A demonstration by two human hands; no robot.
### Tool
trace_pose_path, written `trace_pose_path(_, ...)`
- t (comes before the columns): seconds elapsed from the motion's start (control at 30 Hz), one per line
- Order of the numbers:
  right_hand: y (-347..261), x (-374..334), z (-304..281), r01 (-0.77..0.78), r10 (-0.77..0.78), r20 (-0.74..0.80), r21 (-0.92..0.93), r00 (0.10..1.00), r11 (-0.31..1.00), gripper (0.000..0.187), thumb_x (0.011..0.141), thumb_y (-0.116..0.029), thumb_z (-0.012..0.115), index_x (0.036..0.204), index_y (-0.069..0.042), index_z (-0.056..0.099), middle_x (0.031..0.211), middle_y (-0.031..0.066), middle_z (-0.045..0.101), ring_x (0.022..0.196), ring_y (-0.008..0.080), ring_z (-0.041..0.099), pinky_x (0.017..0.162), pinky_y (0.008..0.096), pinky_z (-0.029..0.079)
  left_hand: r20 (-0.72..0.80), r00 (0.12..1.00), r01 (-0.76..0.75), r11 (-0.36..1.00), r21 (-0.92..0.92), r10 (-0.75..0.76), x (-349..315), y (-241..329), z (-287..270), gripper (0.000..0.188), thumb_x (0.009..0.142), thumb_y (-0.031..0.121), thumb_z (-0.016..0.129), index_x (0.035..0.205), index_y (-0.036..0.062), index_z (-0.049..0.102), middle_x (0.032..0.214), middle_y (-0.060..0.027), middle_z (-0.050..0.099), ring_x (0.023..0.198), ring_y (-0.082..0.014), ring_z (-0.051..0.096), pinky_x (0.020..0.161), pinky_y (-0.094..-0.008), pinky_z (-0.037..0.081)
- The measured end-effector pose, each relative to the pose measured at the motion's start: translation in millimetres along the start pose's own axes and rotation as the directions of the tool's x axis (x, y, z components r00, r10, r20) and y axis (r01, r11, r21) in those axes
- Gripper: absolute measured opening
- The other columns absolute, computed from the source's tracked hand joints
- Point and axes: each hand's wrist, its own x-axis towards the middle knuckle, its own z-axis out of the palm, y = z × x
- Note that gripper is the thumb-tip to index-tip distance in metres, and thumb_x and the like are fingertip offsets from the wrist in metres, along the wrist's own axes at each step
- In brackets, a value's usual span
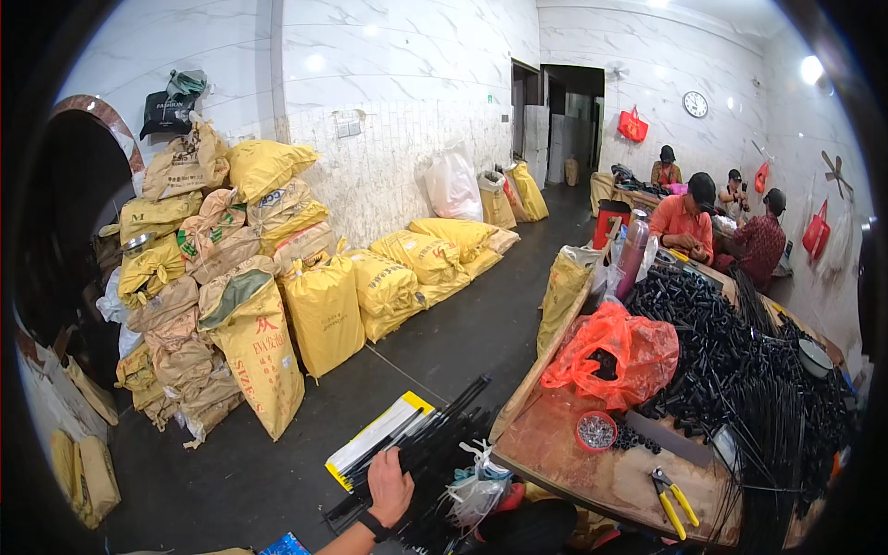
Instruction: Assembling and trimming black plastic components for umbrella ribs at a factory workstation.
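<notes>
Low at the middle, my left hand (390, 486), with a black band on its wrist, reaches down onto a bundle of long thin black rods (449, 421). Its fingers are curled over the rods, and the fingertips are partly hidden. Under the bundle a yellow-and-white sheet or sack (375, 438) lies on the dark floor. Just right of the hand hang crumpled clear and bluish plastic bags (478, 490). My right hand is out of sight.
A wooden table (564, 472) on the right bears yellow-handled pliers (673, 504), a red bowl (596, 431) of small metal bits, a red plastic bag (629, 351) and heaped black parts (708, 324). Yellow sacks (324, 310) line the wall. Several people sit farther back.
</notes>
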Motion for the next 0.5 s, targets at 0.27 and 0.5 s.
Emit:
trace_pose_path(0.27, 9, 2, 1, 0.028, -0.028, -0.007, 0.057, 1.000, 0.998, 0.028, 0.091, -0.020, 0.060, 0.113, -0.002, 0.061, 0.088, 0.0064, 0.066, 0.073, 0.0125, 0.060, 0.063, 0.0272, 0.051, 0.809, 0.557, 0.684, 0.448, -0.575, 0.189, 1, -18, -2, 0.035, 0.099, 0.031, 0.049, 0.098, -0.0024, 0.058, 0.063, 0.0001, 0.046, 0.059, -0.0117, 0.044, 0.056, -0.0265, 0.041)
trace_pose_path(0.5, 7, 3, -1, 0.037, -0.036, -0.011, 0.045, 0.999, 0.998, 0.028, 0.091, -0.019, 0.060, 0.113, -0.002, 0.061, 0.088, 0.0063, 0.066, 0.074, 0.0122, 0.060, 0.065, 0.0263, 0.050, 0.739, 0.255, 0.920, 0.079, -0.384, 0.623, -10, -29, -1, 0.058, 0.097, 0.051, 0.034, 0.101, -0.0034, 0.053, 0.061, 0.0015, 0.035, 0.053, -0.0104, 0.033, 0.049, -0.0245, 0.032)
